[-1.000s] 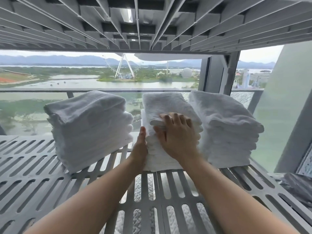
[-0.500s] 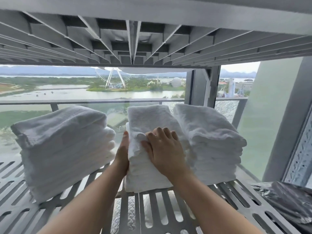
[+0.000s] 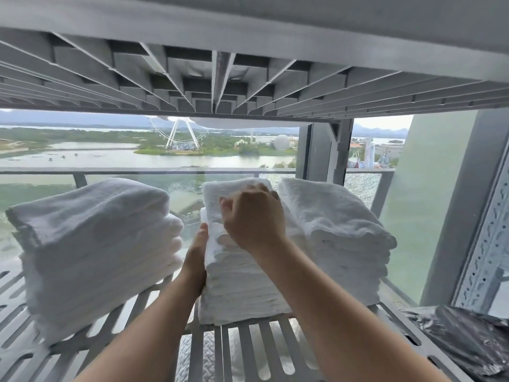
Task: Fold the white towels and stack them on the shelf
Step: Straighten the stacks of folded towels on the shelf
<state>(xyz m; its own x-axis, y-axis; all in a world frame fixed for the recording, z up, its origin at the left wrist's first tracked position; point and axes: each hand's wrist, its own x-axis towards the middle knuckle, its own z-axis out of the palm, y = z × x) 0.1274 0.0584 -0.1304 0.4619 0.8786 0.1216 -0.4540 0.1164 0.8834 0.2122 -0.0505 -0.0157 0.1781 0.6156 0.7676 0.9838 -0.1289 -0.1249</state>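
Three stacks of folded white towels stand on the grey slatted shelf (image 3: 242,346). My left hand (image 3: 196,260) presses flat against the left side of the middle stack (image 3: 242,285). My right hand (image 3: 254,216) rests on the top towel of that stack, slightly blurred, with its fingers reaching over the top towards the back. The left stack (image 3: 91,252) leans a little and stands apart from the middle one. The right stack (image 3: 338,230) touches the middle stack's right side.
The ribbed underside of the upper shelf (image 3: 248,78) hangs low over the stacks. A crumpled black plastic bag (image 3: 468,340) lies on the shelf at the right. A perforated metal upright (image 3: 484,244) stands at the right edge. Glass and a railing (image 3: 137,170) lie behind.
My right hand has slid further back along the top of the middle stack. My left hand stays against the stack's left side. The camera has moved closer and lower.
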